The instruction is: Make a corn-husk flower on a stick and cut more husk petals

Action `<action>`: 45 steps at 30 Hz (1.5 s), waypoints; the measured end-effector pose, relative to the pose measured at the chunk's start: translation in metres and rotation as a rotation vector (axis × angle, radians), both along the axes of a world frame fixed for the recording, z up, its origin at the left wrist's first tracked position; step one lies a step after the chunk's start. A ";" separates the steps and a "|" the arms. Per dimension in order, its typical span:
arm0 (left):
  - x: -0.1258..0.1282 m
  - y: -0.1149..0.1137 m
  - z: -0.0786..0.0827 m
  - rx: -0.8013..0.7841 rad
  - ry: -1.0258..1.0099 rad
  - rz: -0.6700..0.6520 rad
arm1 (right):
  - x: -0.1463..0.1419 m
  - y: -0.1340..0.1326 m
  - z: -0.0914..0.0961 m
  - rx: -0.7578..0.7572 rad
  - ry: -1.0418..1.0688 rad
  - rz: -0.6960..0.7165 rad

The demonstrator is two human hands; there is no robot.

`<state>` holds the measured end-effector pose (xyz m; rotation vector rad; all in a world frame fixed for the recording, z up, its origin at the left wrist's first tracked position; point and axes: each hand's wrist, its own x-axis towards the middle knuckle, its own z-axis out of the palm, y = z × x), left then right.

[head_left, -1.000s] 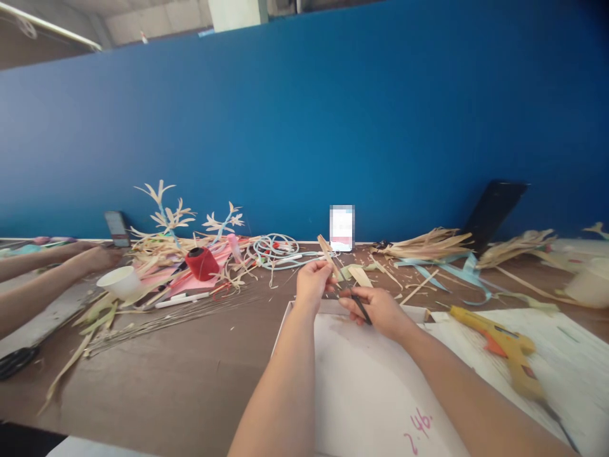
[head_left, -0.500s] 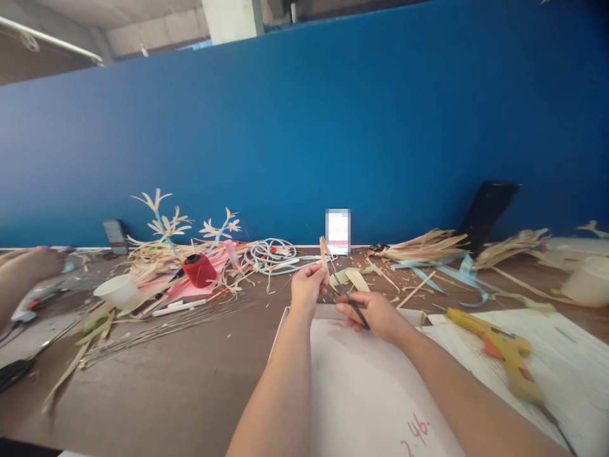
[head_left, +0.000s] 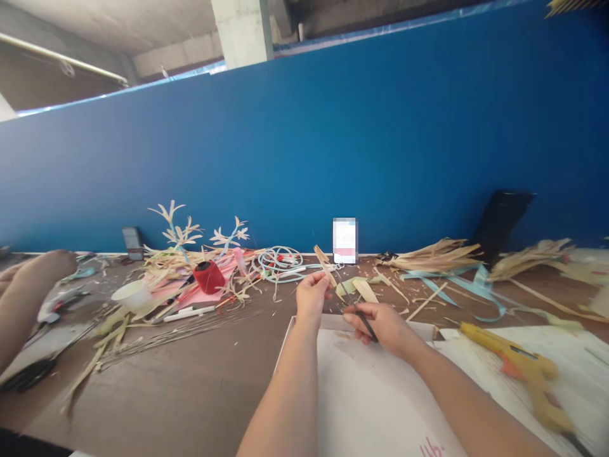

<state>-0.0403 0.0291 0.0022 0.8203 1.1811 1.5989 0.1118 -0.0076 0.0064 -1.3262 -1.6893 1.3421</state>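
Observation:
My left hand [head_left: 311, 295] is closed in a pinch on a thin tan leaf strip [head_left: 323, 263] that sticks up and to the right above the fingers. Just to its right, my right hand [head_left: 380, 324] is closed around a dark slim tool [head_left: 366, 325] whose thin metal tip reaches up toward the strip. Both hands hover over the far edge of a white board [head_left: 361, 393] lying on the brown table [head_left: 200, 374].
A yellow glue gun [head_left: 516, 368] lies on white paper at right. Dried leaf strips [head_left: 432, 254], blue ribbon, a coiled cord [head_left: 278, 260], a red thread spool [head_left: 208, 276], a white cup [head_left: 133, 294] and wires litter the back. Another person's arm [head_left: 28, 292] rests at left.
The view has tilted up slightly, so things sit lower in frame. My hands keep their grips with the strip tilted a little differently. The other person's arms at left drew back toward the edge.

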 end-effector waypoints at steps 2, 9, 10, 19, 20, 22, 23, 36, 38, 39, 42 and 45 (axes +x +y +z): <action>0.000 0.000 0.000 0.009 0.015 0.006 | 0.000 -0.001 0.001 -0.012 -0.003 -0.001; 0.000 0.000 -0.001 0.023 0.016 -0.002 | 0.002 0.000 -0.002 -0.015 0.008 0.028; 0.000 -0.001 -0.001 0.025 0.019 -0.015 | 0.002 0.001 -0.003 -0.014 0.011 0.031; 0.002 -0.007 0.005 -0.008 0.051 -0.167 | 0.004 0.004 -0.010 -0.006 0.055 0.052; 0.002 -0.007 0.005 -0.009 0.055 -0.186 | 0.004 0.004 -0.010 -0.006 0.059 0.052; 0.001 -0.007 0.004 -0.010 0.058 -0.214 | 0.003 0.003 -0.008 0.001 0.059 0.050; 0.001 -0.007 0.004 -0.008 0.056 -0.222 | 0.003 0.003 -0.007 0.007 0.056 0.044; 0.003 -0.003 0.006 0.023 0.049 -0.030 | 0.001 0.001 -0.005 -0.004 0.040 0.061; 0.003 -0.003 0.005 0.032 0.053 -0.027 | 0.001 0.000 -0.004 -0.014 0.037 0.056; 0.004 -0.003 0.005 0.037 0.054 -0.028 | 0.000 0.000 -0.004 -0.018 0.039 0.055; 0.004 -0.002 0.004 0.048 0.052 -0.026 | 0.000 -0.001 -0.003 -0.031 0.051 0.059; 0.005 -0.002 0.003 0.055 0.056 -0.009 | 0.000 -0.002 -0.002 -0.034 0.049 0.062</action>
